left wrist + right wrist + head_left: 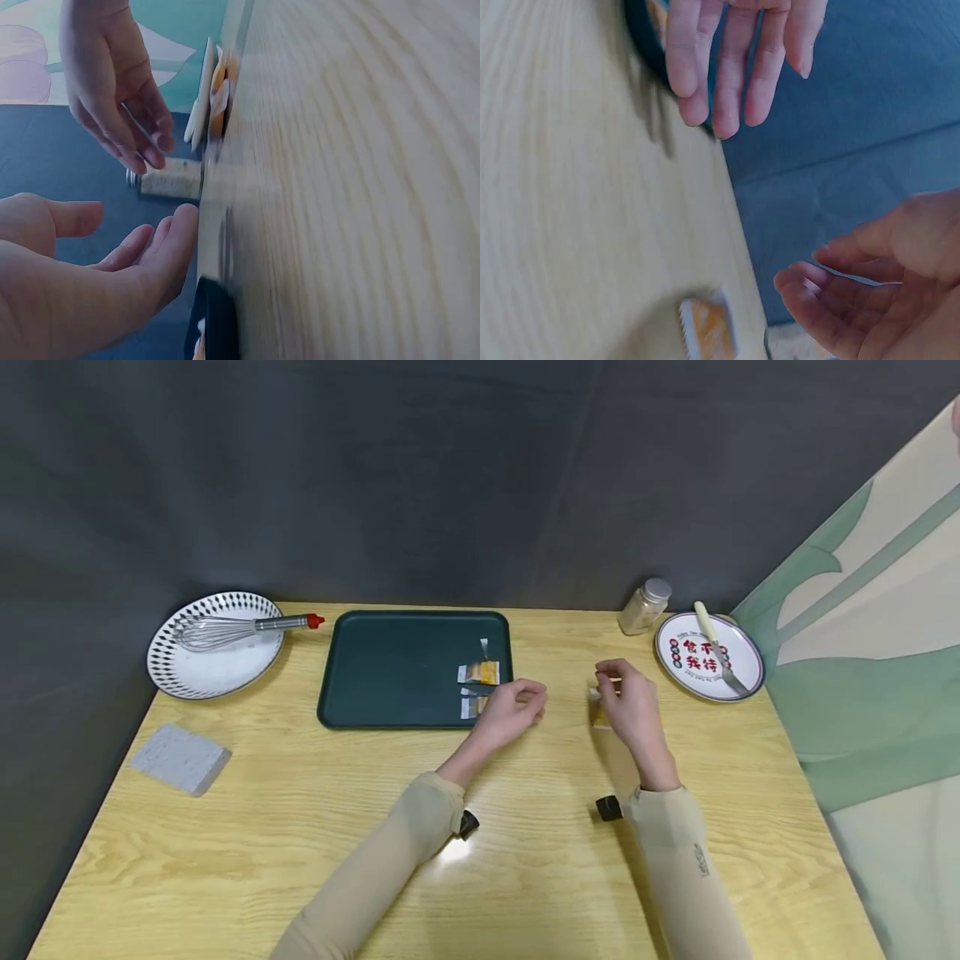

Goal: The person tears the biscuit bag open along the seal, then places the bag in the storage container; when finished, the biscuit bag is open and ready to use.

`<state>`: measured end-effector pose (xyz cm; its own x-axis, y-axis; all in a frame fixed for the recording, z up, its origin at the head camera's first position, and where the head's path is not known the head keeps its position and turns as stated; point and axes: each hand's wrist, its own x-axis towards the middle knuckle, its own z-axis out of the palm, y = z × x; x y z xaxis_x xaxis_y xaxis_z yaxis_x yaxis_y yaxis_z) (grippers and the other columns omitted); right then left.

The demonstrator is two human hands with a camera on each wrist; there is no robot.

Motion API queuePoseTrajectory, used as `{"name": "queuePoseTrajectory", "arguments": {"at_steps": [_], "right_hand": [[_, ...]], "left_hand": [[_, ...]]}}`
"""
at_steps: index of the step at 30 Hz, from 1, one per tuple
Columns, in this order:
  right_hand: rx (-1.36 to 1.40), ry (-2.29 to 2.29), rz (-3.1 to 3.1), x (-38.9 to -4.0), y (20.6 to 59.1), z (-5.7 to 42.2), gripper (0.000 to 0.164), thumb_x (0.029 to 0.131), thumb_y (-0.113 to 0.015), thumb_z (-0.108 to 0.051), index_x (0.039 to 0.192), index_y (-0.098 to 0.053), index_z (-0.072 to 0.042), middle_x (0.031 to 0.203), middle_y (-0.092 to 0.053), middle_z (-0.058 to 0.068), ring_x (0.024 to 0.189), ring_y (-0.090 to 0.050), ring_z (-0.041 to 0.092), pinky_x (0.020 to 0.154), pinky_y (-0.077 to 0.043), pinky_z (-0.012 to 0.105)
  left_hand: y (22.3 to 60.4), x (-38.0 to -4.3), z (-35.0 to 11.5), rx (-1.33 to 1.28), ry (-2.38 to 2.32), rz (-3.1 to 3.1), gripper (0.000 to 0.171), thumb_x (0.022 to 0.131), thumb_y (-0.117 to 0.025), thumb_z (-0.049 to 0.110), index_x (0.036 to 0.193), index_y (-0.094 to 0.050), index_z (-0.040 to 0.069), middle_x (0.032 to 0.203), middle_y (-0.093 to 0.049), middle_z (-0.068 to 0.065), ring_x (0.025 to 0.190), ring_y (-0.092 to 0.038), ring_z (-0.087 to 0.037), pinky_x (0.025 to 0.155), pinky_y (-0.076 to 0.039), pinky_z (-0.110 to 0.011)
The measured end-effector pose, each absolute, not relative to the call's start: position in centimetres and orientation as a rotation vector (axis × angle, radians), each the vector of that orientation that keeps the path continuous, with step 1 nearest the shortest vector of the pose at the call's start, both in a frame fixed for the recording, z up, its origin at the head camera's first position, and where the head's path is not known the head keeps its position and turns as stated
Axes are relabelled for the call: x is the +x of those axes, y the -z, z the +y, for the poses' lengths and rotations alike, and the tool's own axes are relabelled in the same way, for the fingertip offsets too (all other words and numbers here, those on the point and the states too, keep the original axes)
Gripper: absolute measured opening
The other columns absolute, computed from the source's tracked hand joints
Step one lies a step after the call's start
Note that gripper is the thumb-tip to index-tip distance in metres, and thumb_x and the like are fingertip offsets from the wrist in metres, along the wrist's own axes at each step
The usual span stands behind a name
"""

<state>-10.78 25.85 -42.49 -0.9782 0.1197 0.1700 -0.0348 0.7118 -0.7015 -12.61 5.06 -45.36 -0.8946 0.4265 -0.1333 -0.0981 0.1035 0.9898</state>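
Note:
My left hand [510, 712] hovers at the right edge of a dark green tray [397, 668], its fingers relaxed and holding nothing. On the tray lie small wrapped snack packets, one yellow-and-clear packet [480, 673] and another [471, 707] partly hidden by that hand. To the right, my right hand [633, 703] is over the table with loosely bent fingers and nothing between them. Beneath it an orange-and-white packet [711, 330] rests on the wood, partly covered by the hand in the head view. The left wrist view shows orange packets [218, 105] close together on that side.
At the back left, a patterned plate [225, 672] carries a whisk [281, 622]. A grey block [180, 758] lies in front of it. A capped jar [643, 607] stands at the back right beside a plate [675, 652] bearing a pale-handled knife [707, 621].

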Motion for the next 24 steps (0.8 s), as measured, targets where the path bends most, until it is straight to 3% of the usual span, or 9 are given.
{"name": "queuePoseTrajectory", "arguments": {"at_steps": [11,20,24], "right_hand": [[-0.167,-0.955,-2.780,-9.7,43.8,27.8,0.024,0.105,-0.058,0.004,0.123,-0.065,0.017,0.114,-0.070,0.035,0.099,-0.072,0.050,0.086,-0.058,0.060],[-0.205,-0.903,-2.858,-9.1,44.4,28.2,0.030,0.105,-0.058,0.003,0.127,-0.060,0.022,0.118,-0.066,0.040,0.105,-0.069,0.054,0.091,-0.056,0.062],[-0.178,-0.928,-2.879,-9.1,44.7,28.1,0.032,0.104,-0.061,0.002,0.128,-0.058,0.024,0.117,-0.066,0.040,0.107,-0.068,0.054,0.092,-0.056,0.062]], "left_hand": [[45.4,-11.5,8.3,0.331,-1.723,2.015,0.041,0.113,-0.057,0.022,0.148,-0.061,0.000,0.145,-0.063,-0.014,0.136,-0.060,-0.033,0.107,-0.053,-0.039],[45.9,-10.6,10.8,0.342,-1.743,1.981,0.041,0.112,-0.058,0.021,0.145,-0.063,-0.002,0.139,-0.068,-0.014,0.133,-0.063,-0.028,0.104,-0.054,-0.033],[46.1,-10.4,11.4,0.307,-1.758,1.951,0.039,0.112,-0.060,0.020,0.145,-0.064,0.000,0.132,-0.072,-0.011,0.121,-0.069,-0.021,0.097,-0.056,-0.031]]}}
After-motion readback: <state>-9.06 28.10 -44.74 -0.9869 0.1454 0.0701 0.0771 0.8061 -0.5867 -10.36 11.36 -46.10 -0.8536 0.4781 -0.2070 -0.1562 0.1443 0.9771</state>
